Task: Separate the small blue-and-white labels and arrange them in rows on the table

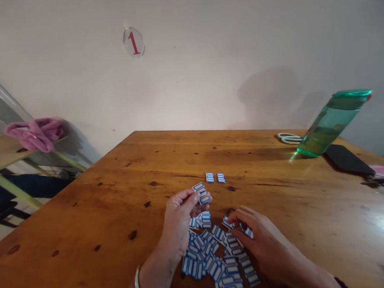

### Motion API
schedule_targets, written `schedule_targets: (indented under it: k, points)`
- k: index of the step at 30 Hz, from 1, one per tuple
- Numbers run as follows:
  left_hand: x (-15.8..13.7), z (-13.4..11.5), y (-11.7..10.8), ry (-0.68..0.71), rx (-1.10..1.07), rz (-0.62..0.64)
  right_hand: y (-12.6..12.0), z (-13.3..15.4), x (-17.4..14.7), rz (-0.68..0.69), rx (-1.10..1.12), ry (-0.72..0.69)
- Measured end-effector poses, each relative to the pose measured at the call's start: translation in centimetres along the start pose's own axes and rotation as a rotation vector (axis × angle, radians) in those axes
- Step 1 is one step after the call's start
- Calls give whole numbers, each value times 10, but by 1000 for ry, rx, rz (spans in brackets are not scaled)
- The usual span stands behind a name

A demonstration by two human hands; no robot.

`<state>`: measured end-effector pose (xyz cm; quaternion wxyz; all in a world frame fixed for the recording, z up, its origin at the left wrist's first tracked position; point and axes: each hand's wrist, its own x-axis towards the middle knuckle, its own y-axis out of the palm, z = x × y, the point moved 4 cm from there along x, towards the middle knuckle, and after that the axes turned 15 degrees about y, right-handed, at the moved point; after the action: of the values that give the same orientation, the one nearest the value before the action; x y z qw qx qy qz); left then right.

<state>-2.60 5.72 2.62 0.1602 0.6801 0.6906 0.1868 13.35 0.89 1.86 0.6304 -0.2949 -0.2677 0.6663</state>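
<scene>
My left hand (183, 212) pinches a small sheet of blue-bordered white labels (202, 193) between thumb and fingers, raised above the table. My right hand (255, 229) is closed at the fingertips on another blue-and-white label sheet (227, 222) at the pile's upper right edge. Beneath and between both hands lies a loose heap of label sheets (213, 265), overlapping at many angles. Farther off, two small stacks of label sheets (209, 178) sit side by side. Part of the heap is hidden by my hands.
The wooden table (110, 198) reaches toward a pale wall. At right stand a green water bottle (333, 123), a coiled white cable (288, 138) and a flat black object (347, 159). A pink cloth (36, 133) lies on another table (2, 153) at left.
</scene>
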Motion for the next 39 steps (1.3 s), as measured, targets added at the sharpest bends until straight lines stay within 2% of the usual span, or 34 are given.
schedule_targets:
  k: [4, 7, 21, 28, 35, 39]
  points:
    - [-1, -1, 1, -1, -19, 9, 3, -2, -4, 162, -91, -37]
    - [-1, 0, 2, -3, -26, 22, 5, -4, -5, 223, -146, -44]
    - [-5, 7, 5, -37, 39, 87, 7, 6, -9, 217, -182, -12]
    - [-7, 8, 6, -63, 67, 97, 12, -2, -9, 214, 49, -7]
    - [-8, 11, 9, -73, 147, 110, 12, -13, 3, 141, 532, 173]
    - [-11, 16, 12, -97, 177, 141, 11, -20, 6, 194, 653, 238]
